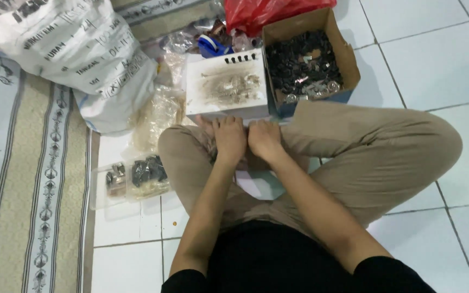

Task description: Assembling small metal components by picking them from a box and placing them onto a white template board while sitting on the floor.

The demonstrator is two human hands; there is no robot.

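Both hands resting side by side on crossed legs: left hand [229, 138] and right hand [264, 138] curled, grip unclear, touching near edge of white box [226, 84]; cardboard box [348, 54] lying beside it.

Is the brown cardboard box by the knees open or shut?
Open: the cardboard box has its flaps up, and small dark parts show inside.

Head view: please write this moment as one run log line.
left hand: resting on crossed legs, empty | right hand: same, beside it | soiled white rectangular block: just ahead | brown cardboard box of small black parts: right of block
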